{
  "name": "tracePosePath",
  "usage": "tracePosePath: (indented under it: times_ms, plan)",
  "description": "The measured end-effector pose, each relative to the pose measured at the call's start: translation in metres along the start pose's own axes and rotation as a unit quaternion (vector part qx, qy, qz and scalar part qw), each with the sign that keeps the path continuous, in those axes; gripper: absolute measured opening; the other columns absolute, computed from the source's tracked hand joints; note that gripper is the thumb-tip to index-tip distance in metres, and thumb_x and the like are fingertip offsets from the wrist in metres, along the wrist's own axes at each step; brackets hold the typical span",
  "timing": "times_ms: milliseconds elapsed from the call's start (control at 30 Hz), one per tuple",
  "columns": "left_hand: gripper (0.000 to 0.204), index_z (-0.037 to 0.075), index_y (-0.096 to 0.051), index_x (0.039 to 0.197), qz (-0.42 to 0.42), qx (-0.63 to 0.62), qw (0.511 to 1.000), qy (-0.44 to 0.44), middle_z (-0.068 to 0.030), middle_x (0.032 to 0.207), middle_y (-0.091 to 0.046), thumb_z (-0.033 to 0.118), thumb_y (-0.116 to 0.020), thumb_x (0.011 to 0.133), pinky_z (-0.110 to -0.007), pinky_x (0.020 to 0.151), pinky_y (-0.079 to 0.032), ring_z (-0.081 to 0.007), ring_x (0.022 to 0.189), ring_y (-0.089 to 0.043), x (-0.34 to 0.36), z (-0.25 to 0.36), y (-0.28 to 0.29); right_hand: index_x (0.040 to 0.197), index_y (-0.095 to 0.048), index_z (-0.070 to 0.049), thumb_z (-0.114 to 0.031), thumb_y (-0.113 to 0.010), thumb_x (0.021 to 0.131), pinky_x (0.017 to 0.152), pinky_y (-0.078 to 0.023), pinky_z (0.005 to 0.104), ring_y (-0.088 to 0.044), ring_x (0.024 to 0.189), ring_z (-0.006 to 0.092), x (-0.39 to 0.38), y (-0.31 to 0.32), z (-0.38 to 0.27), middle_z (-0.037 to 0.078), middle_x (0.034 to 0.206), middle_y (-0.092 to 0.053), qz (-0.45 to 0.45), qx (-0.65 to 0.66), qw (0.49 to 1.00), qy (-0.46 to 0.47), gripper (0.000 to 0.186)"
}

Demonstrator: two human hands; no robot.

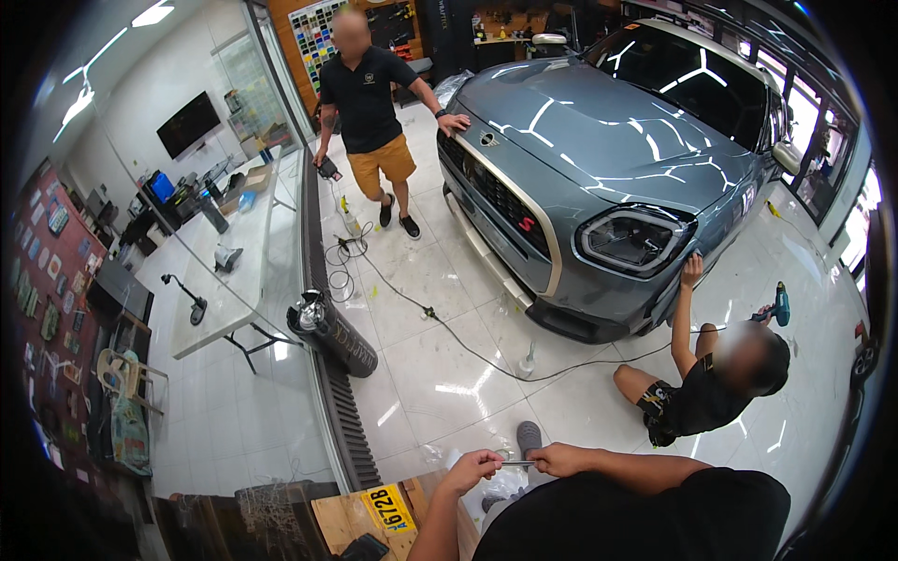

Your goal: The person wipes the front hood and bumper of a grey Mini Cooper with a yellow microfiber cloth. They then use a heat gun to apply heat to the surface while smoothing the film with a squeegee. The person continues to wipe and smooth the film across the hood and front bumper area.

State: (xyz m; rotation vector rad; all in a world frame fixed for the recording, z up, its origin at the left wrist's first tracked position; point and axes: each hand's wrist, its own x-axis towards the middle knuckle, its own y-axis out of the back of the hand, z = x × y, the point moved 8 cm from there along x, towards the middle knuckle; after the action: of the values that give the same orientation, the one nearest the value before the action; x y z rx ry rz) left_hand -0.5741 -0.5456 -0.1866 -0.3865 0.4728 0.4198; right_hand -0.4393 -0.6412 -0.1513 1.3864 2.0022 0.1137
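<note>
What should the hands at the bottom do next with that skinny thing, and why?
Perhaps lift the thin silvery item a little nearer the eyes, using both hands: the left hand and the right hand each pinch one end, and it looks small and hard to make out from here.

I count one grey-blue car (pixel 552 122) at one o'clock, with two wing mirrors (pixel 787 157) and one headlamp (pixel 636 240) showing. Two other people: a standing person (pixel 369 103) at eleven, a crouching person (pixel 716 402) at four. One teal pistol-grip power tool (pixel 781 304) at three, one black cylindrical bin (pixel 341 341) at eight, one wall screen (pixel 188 124) at ten, one yellow number plate (pixel 386 508) between six and seven. Near six, two bare hands, left hand (pixel 475 467) and right hand (pixel 558 460), share one slim metallic piece (pixel 517 463).
</note>
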Motion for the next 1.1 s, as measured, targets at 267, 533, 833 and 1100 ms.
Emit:
tracePosePath:
  times_ms: [267, 533, 833, 1100]
  plan:
    - [0.020, 0.000, -0.064, 0.097, 0.087, 0.009, 0.995, 0.044, -0.0022, 0.080, -0.061, 0.019, -0.061, 0.088, -0.025, 0.067, -0.046, -0.0107, 0.070, -0.054, 0.065, 0.017, 0.042, 0.115, -0.060, -0.001, -0.012, -0.048, 0.081, 0.086, -0.047, 0.0444, -0.062, 0.093, 0.0395, 0.065, 0.069, 0.021, 0.026, 0.095, -0.064, -0.048, -0.006, 0.999, 0.011, 0.037]
    - [0.021, 0.002, -0.064, 0.096, 0.103, 0.126, 0.987, 0.017, -0.0019, 0.081, -0.061, 0.022, -0.061, 0.089, -0.025, 0.066, -0.047, -0.0106, 0.071, -0.055, 0.137, 0.117, 0.064, 0.112, -0.063, -0.002, -0.013, -0.048, 0.081, 0.083, -0.049, 0.0441, -0.063, 0.090, 0.0385, 0.113, 0.179, 0.027, 0.024, 0.096, -0.065, 0.005, -0.042, 0.997, 0.060, 0.037]
    - [0.021, 0.003, -0.063, 0.094, 0.014, 0.156, 0.987, 0.039, -0.0009, 0.078, -0.059, 0.023, -0.060, 0.090, -0.024, 0.062, -0.045, -0.0093, 0.069, -0.053, 0.207, 0.141, 0.047, 0.111, -0.064, -0.004, -0.016, -0.050, 0.080, 0.083, -0.049, 0.0438, -0.063, 0.090, 0.0382, 0.101, 0.213, 0.078, 0.023, 0.095, -0.065, 0.094, -0.001, 0.995, -0.033, 0.036]
    - [0.016, 0.003, -0.063, 0.092, -0.133, 0.252, 0.958, 0.015, -0.0013, 0.073, -0.059, 0.018, -0.060, 0.088, -0.025, 0.057, -0.043, -0.0092, 0.063, -0.052, 0.257, 0.167, 0.047, 0.105, -0.064, -0.005, -0.019, -0.052, 0.081, 0.080, -0.049, 0.0439, -0.063, 0.087, 0.0376, 0.097, 0.211, 0.096, 0.020, 0.091, -0.066, 0.209, 0.043, 0.970, -0.121, 0.030]
